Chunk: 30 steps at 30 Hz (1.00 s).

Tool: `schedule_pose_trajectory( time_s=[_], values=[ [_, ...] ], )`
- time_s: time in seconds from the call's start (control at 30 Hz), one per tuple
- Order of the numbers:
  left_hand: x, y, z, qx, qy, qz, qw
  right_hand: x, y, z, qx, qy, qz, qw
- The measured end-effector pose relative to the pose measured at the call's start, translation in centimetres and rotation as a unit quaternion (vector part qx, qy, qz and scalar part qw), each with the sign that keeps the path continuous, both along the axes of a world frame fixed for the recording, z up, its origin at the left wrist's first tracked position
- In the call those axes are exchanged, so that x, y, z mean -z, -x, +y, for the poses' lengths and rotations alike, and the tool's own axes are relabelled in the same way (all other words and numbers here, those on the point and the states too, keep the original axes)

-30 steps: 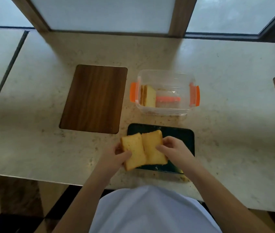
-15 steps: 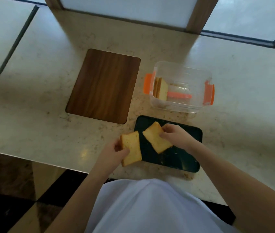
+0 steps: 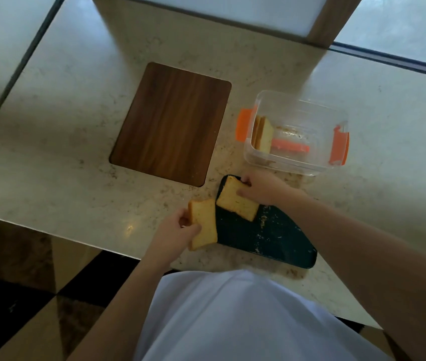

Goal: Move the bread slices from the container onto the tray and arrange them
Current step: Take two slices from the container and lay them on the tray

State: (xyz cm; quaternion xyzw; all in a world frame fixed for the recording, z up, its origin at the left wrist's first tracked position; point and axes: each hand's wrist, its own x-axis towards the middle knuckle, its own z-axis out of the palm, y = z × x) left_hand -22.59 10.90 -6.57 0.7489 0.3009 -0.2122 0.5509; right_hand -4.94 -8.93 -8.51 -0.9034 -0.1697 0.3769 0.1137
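Note:
A dark green tray lies near the counter's front edge, dotted with crumbs. My right hand grips a bread slice at the tray's far left corner, the slice lying flat on or just above it. My left hand holds a second bread slice tilted over the tray's left edge. Behind the tray stands a clear container with orange clips; two or three more slices stand upright against its left wall.
A brown wooden board is set into the marble counter, left of the container. The counter's front edge runs diagonally just left of my left hand, with a checkered floor below. A window frame stands behind the counter.
My right hand has carried its slice away from the other one, toward the tray's far left corner. The left hand's slice has shifted slightly left. The camera view has tilted and shifted.

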Motion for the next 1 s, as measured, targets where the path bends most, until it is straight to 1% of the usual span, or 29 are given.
schedule_pose_trajectory(
  time_s=[0.1,0.2,0.33,0.67,0.9,0.97,1.0],
  values=[
    [0.3,-0.1,0.1,-0.004,0.001,0.007,1.000,0.2,1.0,-0.4,0.018,0.001,-0.047,0.999],
    [0.5,-0.5,-0.1,-0.006,0.001,0.006,1.000,0.7,2.7,-0.8,-0.026,0.019,-0.101,0.994],
    [0.7,-1.0,-0.3,-0.009,0.002,0.001,1.000,1.4,4.4,-0.8,-0.084,0.050,-0.142,0.985],
    [1.1,-1.4,-0.4,-0.004,0.000,-0.003,1.000,1.0,4.2,-0.4,-0.131,0.037,-0.145,0.980],
    [0.9,-1.6,-0.4,0.005,-0.005,-0.023,1.000,0.8,4.1,-0.3,-0.099,0.032,-0.151,0.983],
    [0.8,-1.7,-0.5,0.001,0.005,-0.023,1.000,0.6,4.6,-0.6,-0.048,0.009,-0.153,0.987],
    [0.7,-1.9,-0.5,-0.005,0.019,-0.020,1.000,0.5,5.0,-0.7,0.002,-0.026,-0.154,0.988]
  ],
)
